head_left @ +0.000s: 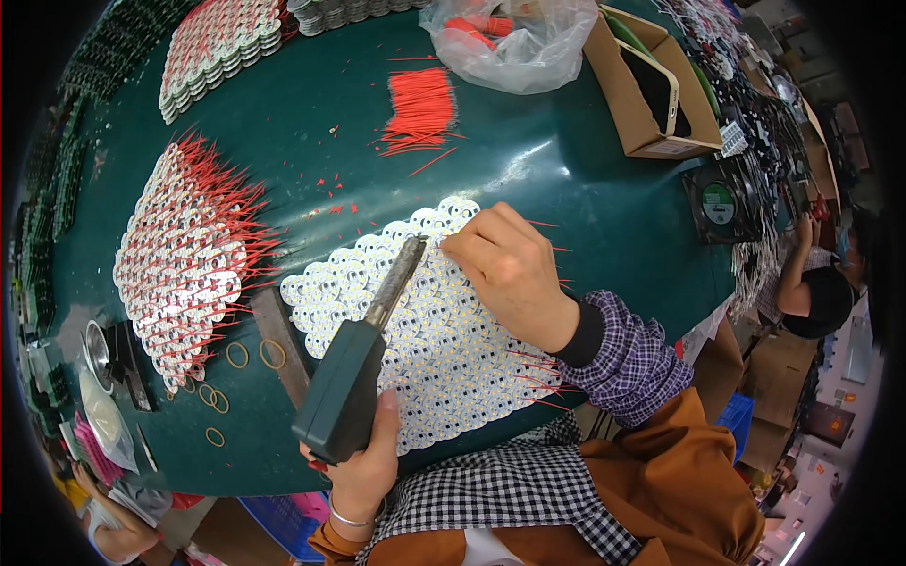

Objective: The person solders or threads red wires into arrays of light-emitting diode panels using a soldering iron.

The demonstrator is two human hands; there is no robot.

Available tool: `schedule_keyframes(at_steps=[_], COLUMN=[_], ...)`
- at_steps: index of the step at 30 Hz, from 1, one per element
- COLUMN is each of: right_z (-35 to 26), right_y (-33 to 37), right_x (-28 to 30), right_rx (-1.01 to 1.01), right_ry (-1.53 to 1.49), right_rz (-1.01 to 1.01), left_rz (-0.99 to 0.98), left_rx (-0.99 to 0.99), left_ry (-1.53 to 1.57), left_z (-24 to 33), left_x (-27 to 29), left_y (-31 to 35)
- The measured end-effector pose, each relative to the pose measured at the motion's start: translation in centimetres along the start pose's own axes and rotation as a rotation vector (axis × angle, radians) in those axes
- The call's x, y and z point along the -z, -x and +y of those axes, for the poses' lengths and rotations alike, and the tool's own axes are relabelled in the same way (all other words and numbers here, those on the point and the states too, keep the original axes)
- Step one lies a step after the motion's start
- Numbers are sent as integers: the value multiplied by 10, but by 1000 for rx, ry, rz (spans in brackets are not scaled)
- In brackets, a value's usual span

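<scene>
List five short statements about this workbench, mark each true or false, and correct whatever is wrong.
1. The left grip holds a dark green tool. True.
2. The loose wire pile is blue. False: the pile is red.
3. The right grip is near the tool's tip, above white boards. True.
4. The open cardboard box stands on the left. False: the box is on the right.
5. A clear plastic bag contains red items. True.

Left hand (368, 467) gripping soldering gun (342, 391), right hand (512, 272) over boards (453, 344)
</scene>
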State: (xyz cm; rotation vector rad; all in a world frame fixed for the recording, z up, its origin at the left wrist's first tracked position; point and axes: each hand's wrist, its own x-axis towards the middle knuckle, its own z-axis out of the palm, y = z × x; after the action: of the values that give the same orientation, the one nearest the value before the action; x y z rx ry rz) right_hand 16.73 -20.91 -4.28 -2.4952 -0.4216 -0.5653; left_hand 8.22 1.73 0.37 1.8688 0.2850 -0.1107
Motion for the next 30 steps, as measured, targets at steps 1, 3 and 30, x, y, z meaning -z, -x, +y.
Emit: schedule_keyframes(at_steps=[1, 3, 30], right_z=[0, 2, 56], right_y=[0, 0, -102], right_x=[1, 2, -45], right_rx=[0, 8, 375], right_ry=[2, 11, 507], right_rz=[1, -5, 40], left_rz=[20, 36, 90], left_rx=[11, 19, 34], left_ry=[57, 118, 337], left_z=[0, 3, -17], left_x=[1, -1, 12], left_y=[1, 1, -2])
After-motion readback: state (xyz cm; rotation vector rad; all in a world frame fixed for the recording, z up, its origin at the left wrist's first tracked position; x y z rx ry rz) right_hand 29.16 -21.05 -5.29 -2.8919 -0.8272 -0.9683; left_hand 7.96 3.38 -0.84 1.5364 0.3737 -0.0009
